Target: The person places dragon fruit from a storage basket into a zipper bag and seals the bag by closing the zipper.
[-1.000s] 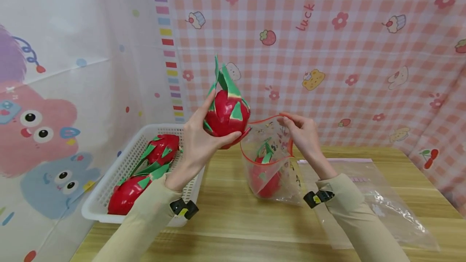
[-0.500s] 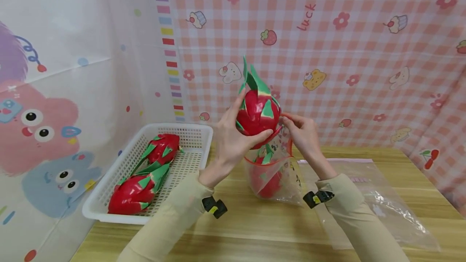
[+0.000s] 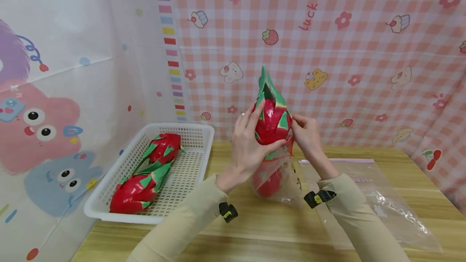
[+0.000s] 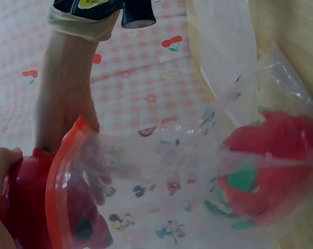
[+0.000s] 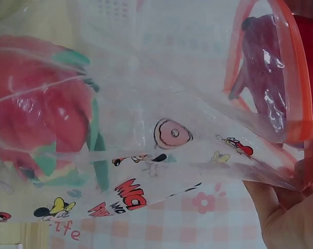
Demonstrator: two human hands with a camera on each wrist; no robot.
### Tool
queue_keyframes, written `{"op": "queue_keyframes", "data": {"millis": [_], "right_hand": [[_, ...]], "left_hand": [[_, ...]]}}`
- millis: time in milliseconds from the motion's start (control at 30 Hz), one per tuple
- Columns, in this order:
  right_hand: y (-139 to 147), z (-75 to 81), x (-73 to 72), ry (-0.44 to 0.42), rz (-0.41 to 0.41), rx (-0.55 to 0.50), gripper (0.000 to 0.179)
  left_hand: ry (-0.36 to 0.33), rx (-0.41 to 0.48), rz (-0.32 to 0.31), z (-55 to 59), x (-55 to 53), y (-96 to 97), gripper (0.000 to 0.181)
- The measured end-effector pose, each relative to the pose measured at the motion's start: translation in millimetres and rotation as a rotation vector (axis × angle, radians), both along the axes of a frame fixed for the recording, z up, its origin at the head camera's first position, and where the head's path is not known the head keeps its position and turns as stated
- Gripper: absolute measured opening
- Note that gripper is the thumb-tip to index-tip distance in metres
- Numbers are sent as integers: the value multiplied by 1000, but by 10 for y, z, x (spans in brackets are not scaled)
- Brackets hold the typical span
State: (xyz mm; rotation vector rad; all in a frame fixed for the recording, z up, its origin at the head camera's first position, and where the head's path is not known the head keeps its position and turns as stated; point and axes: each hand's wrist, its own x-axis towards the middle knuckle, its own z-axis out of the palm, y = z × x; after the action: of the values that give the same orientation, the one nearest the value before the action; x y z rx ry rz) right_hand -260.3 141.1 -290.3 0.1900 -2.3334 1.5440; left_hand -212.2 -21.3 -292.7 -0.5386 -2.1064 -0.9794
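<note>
Left hand point(image 3: 245, 144) is gripping a dragon fruit point(image 3: 272, 122) partly inside the bag point(image 3: 287, 179), right hand point(image 3: 307, 134) is pinching its rim point(image 4: 55, 181); bagging is apparently requiring further lowering, then release.

"What's the room like from where you sit?"

"From far off, I see a pink checked cloth wall point(image 3: 320, 53) at 12 o'clock, with flowers point(image 3: 343, 20) and cupcakes point(image 3: 398, 24) on it."

"And at 9?"

"I see a white, crinkly cloth wall point(image 3: 98, 92) with big-eyed pink and blue pals point(image 3: 43, 118). It's brightest near 10 o'clock."

"At 3?"

"A pink checked side point(image 3: 451, 144), with red cherries point(image 3: 432, 159)."

"And at 6?"

"A yellowy-brown wood table point(image 3: 269, 229) with long stripes."
</note>
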Motion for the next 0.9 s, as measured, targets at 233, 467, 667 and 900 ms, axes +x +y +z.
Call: {"op": "queue_keyframes", "data": {"millis": [233,467,667,900], "right_hand": [[15,-9,0,-2,42,-54,35],[-23,-15,-1,50,22,-22,32],[-27,-16,-13,42,-55,-77,30],[17,-32,-17,11,-76,-170,31]], "left_hand": [[-63,6,43,-93,9,35,91],[-156,-60,103,-160,-1,33,91],[-231,-169,19,-178,50,12,86],[-248,-233,189,-270,31,-118,43]]}}
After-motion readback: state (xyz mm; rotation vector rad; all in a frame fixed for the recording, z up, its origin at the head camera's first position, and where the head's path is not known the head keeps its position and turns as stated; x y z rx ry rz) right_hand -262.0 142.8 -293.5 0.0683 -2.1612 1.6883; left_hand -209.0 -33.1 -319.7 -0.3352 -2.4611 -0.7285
